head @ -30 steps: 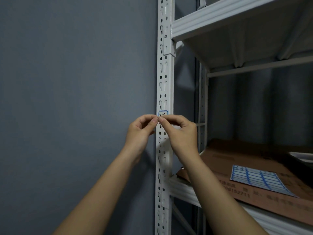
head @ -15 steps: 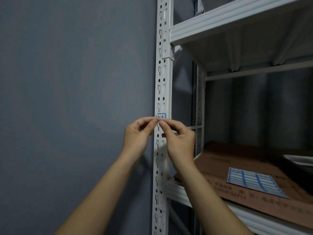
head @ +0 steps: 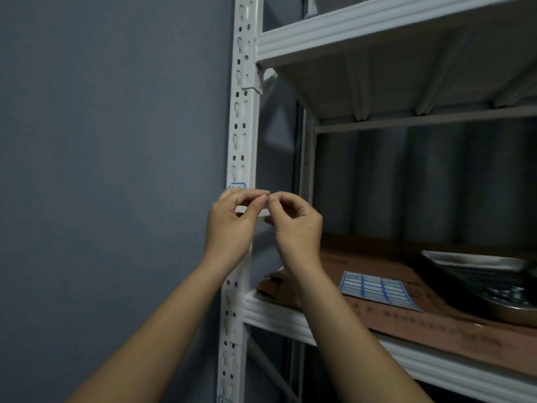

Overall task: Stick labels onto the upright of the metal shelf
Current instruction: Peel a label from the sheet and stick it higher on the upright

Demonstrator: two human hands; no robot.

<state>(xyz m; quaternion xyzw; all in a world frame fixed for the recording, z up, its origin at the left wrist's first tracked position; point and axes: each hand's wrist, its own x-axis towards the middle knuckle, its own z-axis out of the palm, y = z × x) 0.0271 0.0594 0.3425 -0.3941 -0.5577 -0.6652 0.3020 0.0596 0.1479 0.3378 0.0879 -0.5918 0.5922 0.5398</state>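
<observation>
hands (head: 263, 216) shifted right off upright (head: 242, 141) — fingertips pinched together

Both hands, the left hand (head: 232, 225) and right hand (head: 296, 228), crowd the front of the white upright (head: 243, 135) at mid-height, blocking reach there. At 9 o'clock lies bare grey wall (head: 101, 170), open for passage. At 3 o'clock the bay between the upper shelf (head: 377, 33) and lower shelf (head: 290, 315) is open, though cardboard (head: 377, 324), a label sheet (head: 377, 290) and a steel tray (head: 479, 274) occupy its floor.
</observation>
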